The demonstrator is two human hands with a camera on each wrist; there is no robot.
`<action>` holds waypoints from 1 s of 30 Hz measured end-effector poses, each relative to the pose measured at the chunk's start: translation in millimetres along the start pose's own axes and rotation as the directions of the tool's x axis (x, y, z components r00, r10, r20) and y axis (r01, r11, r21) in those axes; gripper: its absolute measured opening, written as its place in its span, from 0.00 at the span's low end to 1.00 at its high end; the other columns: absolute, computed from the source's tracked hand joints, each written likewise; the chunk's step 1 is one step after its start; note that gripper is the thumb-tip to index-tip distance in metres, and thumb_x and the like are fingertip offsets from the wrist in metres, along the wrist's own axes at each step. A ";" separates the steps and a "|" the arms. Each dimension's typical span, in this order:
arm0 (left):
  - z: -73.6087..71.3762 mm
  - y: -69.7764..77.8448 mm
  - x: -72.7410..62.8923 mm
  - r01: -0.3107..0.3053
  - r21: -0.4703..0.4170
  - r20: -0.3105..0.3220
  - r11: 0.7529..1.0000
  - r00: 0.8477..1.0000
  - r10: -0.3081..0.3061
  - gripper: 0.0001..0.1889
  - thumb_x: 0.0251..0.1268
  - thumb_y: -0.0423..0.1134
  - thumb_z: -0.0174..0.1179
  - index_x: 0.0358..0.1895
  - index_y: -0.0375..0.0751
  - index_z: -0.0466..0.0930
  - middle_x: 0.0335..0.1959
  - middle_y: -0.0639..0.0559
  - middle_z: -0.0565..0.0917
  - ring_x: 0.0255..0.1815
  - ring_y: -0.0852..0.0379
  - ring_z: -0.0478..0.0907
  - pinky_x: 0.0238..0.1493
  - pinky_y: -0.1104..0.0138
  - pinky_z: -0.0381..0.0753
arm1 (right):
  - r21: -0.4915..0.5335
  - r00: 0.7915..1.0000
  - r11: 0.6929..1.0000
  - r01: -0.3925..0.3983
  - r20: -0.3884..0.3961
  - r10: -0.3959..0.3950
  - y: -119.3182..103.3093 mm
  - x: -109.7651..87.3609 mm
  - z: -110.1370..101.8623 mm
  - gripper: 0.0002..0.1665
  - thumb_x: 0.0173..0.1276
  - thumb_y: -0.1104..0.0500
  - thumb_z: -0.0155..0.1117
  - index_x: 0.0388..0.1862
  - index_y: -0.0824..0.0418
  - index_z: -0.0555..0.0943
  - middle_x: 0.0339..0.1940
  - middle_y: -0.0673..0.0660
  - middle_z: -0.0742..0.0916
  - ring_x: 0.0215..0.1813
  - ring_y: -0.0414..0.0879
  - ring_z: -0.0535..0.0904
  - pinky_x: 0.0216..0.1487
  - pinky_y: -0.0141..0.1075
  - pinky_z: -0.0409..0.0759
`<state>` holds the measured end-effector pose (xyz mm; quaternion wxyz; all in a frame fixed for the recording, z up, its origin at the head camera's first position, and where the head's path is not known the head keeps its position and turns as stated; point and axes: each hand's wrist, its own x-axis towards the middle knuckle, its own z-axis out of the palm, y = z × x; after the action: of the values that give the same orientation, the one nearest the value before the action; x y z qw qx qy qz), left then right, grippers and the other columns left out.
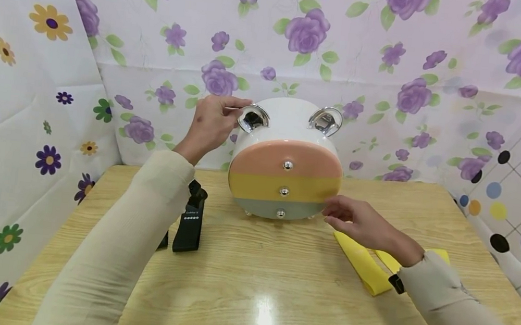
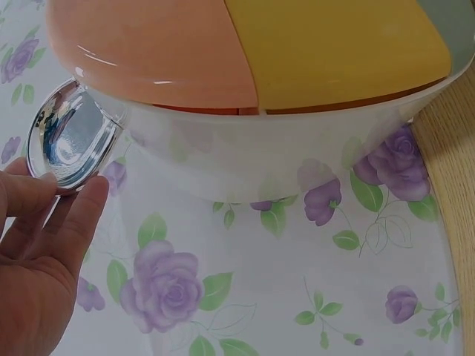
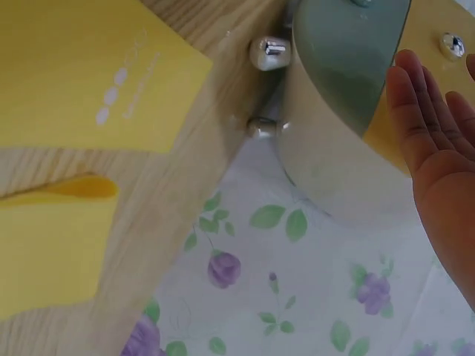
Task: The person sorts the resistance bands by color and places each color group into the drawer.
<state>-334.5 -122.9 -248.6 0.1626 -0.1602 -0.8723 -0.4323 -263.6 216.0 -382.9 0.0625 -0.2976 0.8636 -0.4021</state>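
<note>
A white oval drawer box (image 1: 285, 113) stands at the back of the table, with three front bands in orange, yellow and grey-green. Each band has a small silver knob (image 1: 287, 165). Two shiny silver ears sit on top. My left hand (image 1: 214, 121) pinches the rim of the left ear (image 2: 70, 137) between thumb and fingers. Beside the lower right of the front is my right hand (image 1: 360, 222), its fingers (image 3: 419, 111) mostly straight and close to the yellow drawer (image 1: 258, 185). Whether they touch it I cannot tell.
A yellow strap (image 1: 364, 264) lies folded on the wooden table (image 1: 230, 285), under and beside the right forearm. At the left, a black strap (image 1: 188, 229) lies partly behind the left sleeve. A flowered cloth (image 1: 272, 43) hangs close behind the box.
</note>
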 end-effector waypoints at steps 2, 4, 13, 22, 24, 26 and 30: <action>-0.3 0.2 -0.1 0.002 0.002 0.000 1.000 1.000 -0.002 0.16 0.75 0.30 0.56 0.58 0.46 0.86 0.58 0.47 0.83 0.45 0.52 0.86 0.34 0.70 0.79 | 0.002 1.000 1.000 -0.001 0.013 0.001 1.0 3.1 5.5 0.20 0.76 0.63 0.60 0.62 0.70 0.75 0.50 0.57 0.85 0.51 0.51 0.83 0.52 0.39 0.82; -0.5 0.3 -0.2 0.004 0.000 -0.001 1.000 1.000 -0.004 0.16 0.74 0.29 0.56 0.58 0.46 0.86 0.58 0.47 0.83 0.46 0.52 0.86 0.35 0.70 0.80 | 0.003 1.000 1.000 0.002 0.025 -0.003 1.3 6.0 10.5 0.21 0.76 0.62 0.60 0.64 0.71 0.74 0.51 0.58 0.85 0.52 0.50 0.82 0.52 0.40 0.82; 0.5 0.4 0.7 0.009 -0.013 -0.007 1.000 1.000 -0.009 0.15 0.74 0.29 0.56 0.57 0.45 0.86 0.58 0.47 0.83 0.46 0.53 0.86 0.32 0.71 0.77 | 0.046 0.998 0.998 0.042 0.052 -0.045 -9.1 24.3 23.3 0.26 0.77 0.63 0.58 0.70 0.71 0.69 0.55 0.67 0.83 0.55 0.56 0.82 0.55 0.44 0.81; 0.9 0.8 0.0 0.015 -0.004 -0.012 1.000 1.000 -0.015 0.16 0.75 0.30 0.56 0.57 0.46 0.86 0.58 0.48 0.83 0.44 0.53 0.86 0.28 0.72 0.73 | 0.102 0.993 0.991 0.091 0.062 -0.097 -24.1 44.5 29.0 0.32 0.76 0.66 0.58 0.75 0.67 0.62 0.59 0.67 0.80 0.59 0.58 0.80 0.56 0.45 0.81; 0.9 0.9 -0.1 0.017 0.001 -0.013 1.000 1.000 -0.017 0.15 0.75 0.30 0.56 0.57 0.47 0.86 0.58 0.48 0.84 0.44 0.53 0.86 0.27 0.72 0.72 | 0.103 0.991 0.989 0.106 0.066 -0.113 -26.9 48.3 30.0 0.33 0.76 0.66 0.58 0.76 0.67 0.61 0.62 0.67 0.79 0.61 0.59 0.79 0.57 0.46 0.81; 0.8 0.9 -0.1 0.020 0.000 -0.014 1.000 1.000 -0.020 0.15 0.75 0.30 0.56 0.57 0.47 0.86 0.58 0.48 0.84 0.44 0.53 0.86 0.27 0.72 0.72 | 0.105 0.990 0.988 0.115 0.073 -0.123 -29.5 51.6 31.2 0.35 0.76 0.66 0.58 0.77 0.66 0.59 0.63 0.66 0.79 0.61 0.59 0.79 0.56 0.47 0.80; 1.0 0.9 -0.1 0.026 -0.003 -0.010 1.000 1.000 -0.026 0.16 0.75 0.30 0.56 0.57 0.47 0.86 0.58 0.48 0.83 0.45 0.53 0.86 0.28 0.72 0.73 | 0.094 0.988 0.987 0.127 0.078 -0.135 -32.1 57.0 34.4 0.34 0.76 0.65 0.58 0.77 0.66 0.61 0.63 0.66 0.80 0.61 0.59 0.79 0.57 0.47 0.80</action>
<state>-334.2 -121.5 -248.6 0.1612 -0.1470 -0.8728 -0.4366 -283.2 145.2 -375.0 0.0857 -0.3673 0.8200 -0.4305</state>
